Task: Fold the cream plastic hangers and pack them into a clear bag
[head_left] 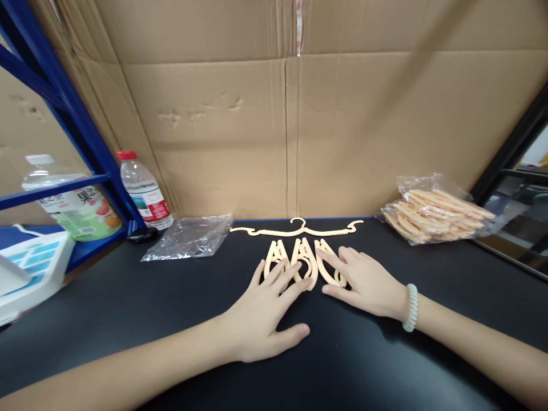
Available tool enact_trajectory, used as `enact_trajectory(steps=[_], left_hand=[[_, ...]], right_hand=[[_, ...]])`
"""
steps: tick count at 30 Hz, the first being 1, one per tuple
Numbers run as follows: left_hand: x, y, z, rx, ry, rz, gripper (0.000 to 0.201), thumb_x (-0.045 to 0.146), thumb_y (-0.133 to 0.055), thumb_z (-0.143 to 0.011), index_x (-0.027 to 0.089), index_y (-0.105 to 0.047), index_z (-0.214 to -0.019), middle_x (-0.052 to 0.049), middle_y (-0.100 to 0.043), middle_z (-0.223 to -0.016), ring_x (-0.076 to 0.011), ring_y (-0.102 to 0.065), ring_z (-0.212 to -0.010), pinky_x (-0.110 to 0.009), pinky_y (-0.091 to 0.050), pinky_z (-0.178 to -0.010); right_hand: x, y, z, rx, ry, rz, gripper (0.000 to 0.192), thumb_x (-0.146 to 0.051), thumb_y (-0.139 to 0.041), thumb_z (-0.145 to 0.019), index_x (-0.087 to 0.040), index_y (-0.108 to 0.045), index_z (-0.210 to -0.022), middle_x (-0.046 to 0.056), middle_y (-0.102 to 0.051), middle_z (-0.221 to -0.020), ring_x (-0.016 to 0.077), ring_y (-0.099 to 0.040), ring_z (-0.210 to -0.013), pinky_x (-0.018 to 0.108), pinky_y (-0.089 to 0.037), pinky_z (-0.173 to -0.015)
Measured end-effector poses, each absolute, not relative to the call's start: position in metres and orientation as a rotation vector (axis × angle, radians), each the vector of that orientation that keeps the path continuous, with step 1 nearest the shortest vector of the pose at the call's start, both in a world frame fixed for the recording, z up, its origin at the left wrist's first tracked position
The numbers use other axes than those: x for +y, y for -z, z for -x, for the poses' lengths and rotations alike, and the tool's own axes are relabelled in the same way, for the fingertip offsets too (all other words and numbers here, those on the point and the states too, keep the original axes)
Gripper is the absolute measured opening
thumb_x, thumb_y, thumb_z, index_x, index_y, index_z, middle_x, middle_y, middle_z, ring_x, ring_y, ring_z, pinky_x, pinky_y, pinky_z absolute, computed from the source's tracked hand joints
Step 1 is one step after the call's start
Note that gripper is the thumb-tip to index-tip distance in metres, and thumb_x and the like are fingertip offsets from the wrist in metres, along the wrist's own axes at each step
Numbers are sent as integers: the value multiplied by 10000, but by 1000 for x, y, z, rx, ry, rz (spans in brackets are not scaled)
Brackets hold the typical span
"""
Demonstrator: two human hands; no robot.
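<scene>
Both hands are laid flat on the black tabletop [128, 319], palms down, with nothing gripped. The left hand [263, 311] has its fingers spread wide, the fingertips resting on the left part of a small cluster of folded cream plastic hanger pieces [302, 260]; the right hand [363, 282], with a pale bead bracelet [410, 308] at the wrist, has its fingers loosely extended and pressed on the right part of the same cluster. The pieces lie between the two hands, gathered side by side in three or four narrow loops – touching one another.

Just behind them one cream plastic hanger [295, 229] is laid out at full width with its hook upward, so one item appears to be already spread or assembled, while the cluster under the fingers appears not yet dealt with. A clear plastic bag full of the same cream pieces [436, 214] sits well to the right against the brown cardboard wall [342, 125] – a good deal of stock seems to be left. An empty-looking crumpled clear bag [188, 237] lies to the left, near a red-capped water bottle [143, 191] beside the blue metal shelf frame [81, 131].
</scene>
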State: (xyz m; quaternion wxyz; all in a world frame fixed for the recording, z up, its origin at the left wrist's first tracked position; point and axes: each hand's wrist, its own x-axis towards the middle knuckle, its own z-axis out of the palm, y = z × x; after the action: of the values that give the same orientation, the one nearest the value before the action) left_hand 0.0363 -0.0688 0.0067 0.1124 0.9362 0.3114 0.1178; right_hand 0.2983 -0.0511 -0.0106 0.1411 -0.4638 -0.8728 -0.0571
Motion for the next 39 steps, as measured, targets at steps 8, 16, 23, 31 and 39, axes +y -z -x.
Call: enact_trajectory(steps=[8, 16, 23, 31, 39], left_hand=[[-69, -2, -36, 950, -423, -2733, 646, 408, -584, -848, 277, -351, -1436, -110, -320, -1522, -377, -204, -1412, -653, -81, -1105], [-70, -2, -37, 967, -446, -2764, 548, 344, -566, -850, 257, -427, -1373, -106, -394, -1476, -349, -258, -1399, -630, -90, -1122], [-69, -1, -37, 973, -412, -2782, 536, 350, -539, -867, 258, -413, -1380, -91, -405, -1469, -323, -259, -1401, -603, -91, -1136], [-68, 1, -38, 991, -363, -2807, 578, 369, -534, -870, 252, -370, -1411, -79, -409, -1468, -314, -240, -1409, -600, -97, -1140], [-43, -3, -23, 961, -752, -2844, 420, 284, -515, -882, 227, -465, -1295, -93, -523, -1362, -278, -417, -1303, -538, -187, -1137]], right_hand=[[-53, 2, -306, -2505, -53, 1294, 657, -545, -454, -919, -170, -344, -1447, 106, -550, -974, 256, -547, -856, 444, -483, -786], [-60, -12, -309, -2469, -135, 1135, 425, -300, -497, -923, -242, -475, -1343, 111, -523, -1178, 257, -528, -1059, 451, -469, -919], [-59, -8, -305, -2561, -136, 1102, 399, -283, -483, -942, -264, -493, -1340, 100, -542, -1178, 257, -514, -1087, 451, -461, -933], [-57, 2, -305, -2514, -74, 1077, 415, -316, -547, -921, -272, -505, -1332, 100, -541, -1191, 255, -534, -1076, 444, -479, -923], [-41, 4, -317, -2300, -191, 1113, 454, -335, -442, -959, -237, -383, -1398, 96, -537, -1183, 224, -563, -1045, 400, -493, -931]])
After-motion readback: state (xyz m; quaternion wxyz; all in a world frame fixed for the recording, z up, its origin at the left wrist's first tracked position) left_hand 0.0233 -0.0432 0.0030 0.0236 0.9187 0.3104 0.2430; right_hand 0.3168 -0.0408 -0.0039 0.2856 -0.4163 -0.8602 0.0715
